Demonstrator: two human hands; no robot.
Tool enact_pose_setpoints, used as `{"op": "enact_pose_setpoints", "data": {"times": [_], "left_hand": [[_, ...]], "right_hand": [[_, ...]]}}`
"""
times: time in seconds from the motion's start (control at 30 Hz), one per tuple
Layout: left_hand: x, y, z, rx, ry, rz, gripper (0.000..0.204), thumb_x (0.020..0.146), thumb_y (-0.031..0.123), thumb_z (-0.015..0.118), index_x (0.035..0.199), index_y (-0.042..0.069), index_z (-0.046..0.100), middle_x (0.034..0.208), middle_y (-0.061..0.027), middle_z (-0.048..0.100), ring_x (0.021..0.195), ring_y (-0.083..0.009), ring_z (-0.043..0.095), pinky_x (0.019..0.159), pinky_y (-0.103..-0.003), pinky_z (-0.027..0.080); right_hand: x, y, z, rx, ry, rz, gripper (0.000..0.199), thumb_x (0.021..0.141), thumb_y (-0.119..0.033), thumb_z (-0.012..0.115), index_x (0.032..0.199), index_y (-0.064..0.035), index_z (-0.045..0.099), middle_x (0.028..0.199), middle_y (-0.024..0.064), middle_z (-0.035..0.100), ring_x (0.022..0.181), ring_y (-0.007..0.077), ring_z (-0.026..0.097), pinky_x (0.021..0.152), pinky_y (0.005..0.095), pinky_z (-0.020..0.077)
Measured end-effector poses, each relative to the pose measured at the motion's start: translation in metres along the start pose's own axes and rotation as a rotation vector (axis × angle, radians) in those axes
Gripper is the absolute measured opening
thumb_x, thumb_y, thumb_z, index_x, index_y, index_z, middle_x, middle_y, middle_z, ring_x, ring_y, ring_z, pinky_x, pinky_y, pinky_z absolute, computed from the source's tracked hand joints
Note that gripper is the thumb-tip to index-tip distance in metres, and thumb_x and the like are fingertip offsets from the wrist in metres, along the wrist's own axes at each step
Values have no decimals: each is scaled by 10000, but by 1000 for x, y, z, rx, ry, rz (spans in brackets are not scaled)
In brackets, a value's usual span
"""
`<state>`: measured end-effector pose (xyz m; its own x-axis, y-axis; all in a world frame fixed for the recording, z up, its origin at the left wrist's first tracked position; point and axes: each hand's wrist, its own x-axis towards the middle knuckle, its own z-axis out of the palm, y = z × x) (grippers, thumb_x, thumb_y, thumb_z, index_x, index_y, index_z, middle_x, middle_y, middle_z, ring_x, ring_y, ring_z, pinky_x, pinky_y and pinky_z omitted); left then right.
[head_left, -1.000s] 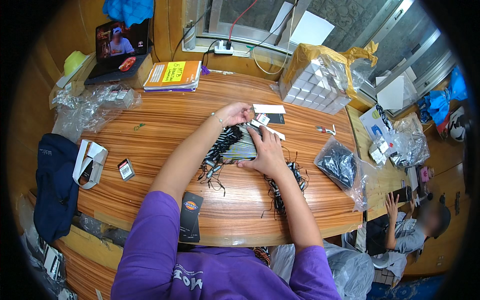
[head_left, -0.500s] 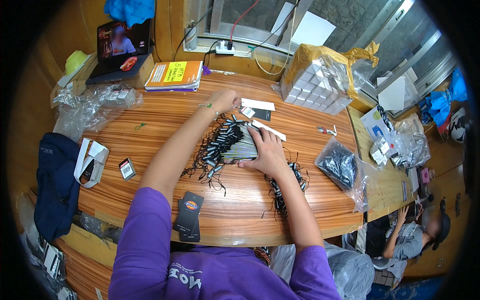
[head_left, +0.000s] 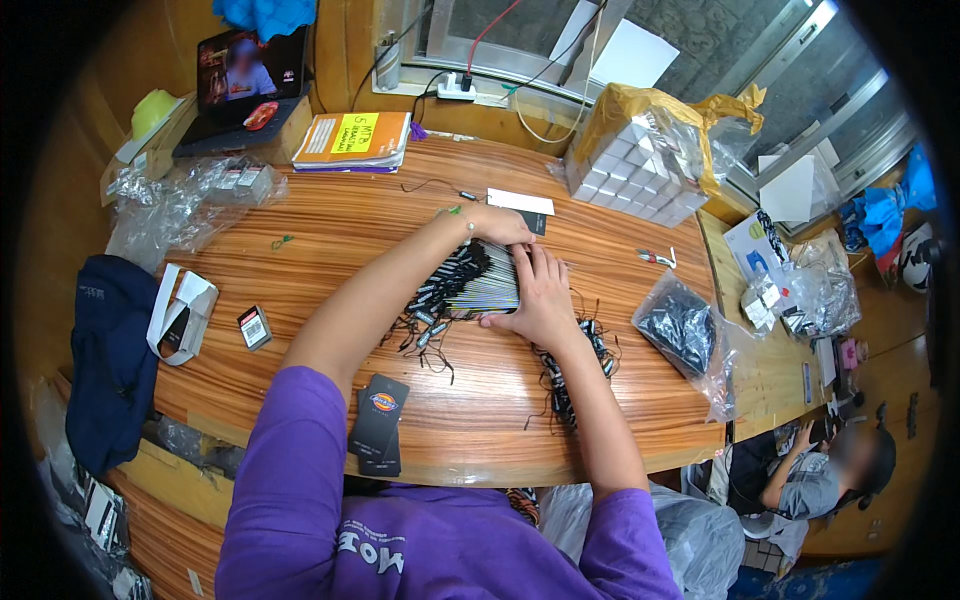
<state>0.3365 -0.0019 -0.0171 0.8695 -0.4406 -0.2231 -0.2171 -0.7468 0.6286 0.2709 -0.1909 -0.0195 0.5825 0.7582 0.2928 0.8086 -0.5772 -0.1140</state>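
Observation:
A thick row of thin hang tags (head_left: 487,292) stands packed on the table in front of me, with black strings and small dark toggles (head_left: 433,300) spilling off its left side. My right hand (head_left: 545,298) grips the row's right side, thumb at the near edge and fingers over the far part. My left hand (head_left: 503,224) bends over the far end of the row, its fingers drawn together beside the right fingertips; what they pinch is hidden. Just beyond lie a white card (head_left: 520,201) and a black tag (head_left: 536,223). A loose black string (head_left: 435,185) lies left of them.
Black hang tags (head_left: 378,425) lie near the front edge; more strings (head_left: 562,385) sit by my right forearm. Rightward are a bag of black strings (head_left: 677,330) and small snips (head_left: 655,258). A wrapped block of white boxes (head_left: 635,170), notebooks (head_left: 350,143) and a laptop (head_left: 250,80) stand farther back.
My left hand has moved right and nearer, from the white card to the row's far end. The stickered tag at its fingers no longer shows. A loose black string now lies by the white card.

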Motion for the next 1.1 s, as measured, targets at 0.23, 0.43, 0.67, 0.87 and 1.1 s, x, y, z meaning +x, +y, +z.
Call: {"op": "enact_pose_setpoints", "data": {"times": [0.23, 0.43, 0.67, 0.87, 1.1], "left_hand": [[6, -22, 0, -190, 5, -155, 544, 907, 460, 396, 1164, 23, 593, 1147, -143, 620, 1054, -254, 557, 932, -343, 405], [-44, -7, 5, -471, 349, 36, 400, 989, 321, 362, 1135, 17, 576, 1176, -94, 566, 1118, -183, 501, 981, -306, 360], [-102, 2, 69, -736, 966, 54, 395, 967, 313, 453, 1192, -7, 504, 1113, -126, 557, 1037, -196, 518, 931, -315, 392], [-105, 8, 86, -693, 873, 51, 656, 954, 463, 401, 1414, 20, 252, 1489, -214, 157, 1401, -302, 120, 1128, -358, 109], [-93, 3, 84, -531, 792, 39, 720, 926, 453, 482, 1425, 6, 219, 1500, -257, 63, 1409, -340, 58, 1124, -392, 132]], "right_hand": [[4, -9, -9, 26, -43, 37, 1166, 486, -527, 821, 1391, -24, 285, 1243, 210, 462, 1151, 365, 443, 999, 503, 310], [9, -1, -10, 69, -137, 91, 1083, 464, -489, 836, 1321, -10, 378, 1159, 187, 518, 1088, 334, 496, 930, 432, 380], [15, -3, 0, 109, -90, 126, 1032, 467, -497, 832, 1282, -18, 418, 1156, 175, 548, 1097, 340, 502, 937, 415, 383], [36, -11, 8, 88, -100, -8, 1140, 463, -476, 838, 1393, -76, 312, 1207, 202, 518, 1144, 345, 486, 913, 475, 391], [40, -6, 13, 190, -142, -1, 1151, 454, -467, 851, 1380, -54, 307, 1248, 216, 497, 1198, 354, 456, 956, 491, 385]]}}
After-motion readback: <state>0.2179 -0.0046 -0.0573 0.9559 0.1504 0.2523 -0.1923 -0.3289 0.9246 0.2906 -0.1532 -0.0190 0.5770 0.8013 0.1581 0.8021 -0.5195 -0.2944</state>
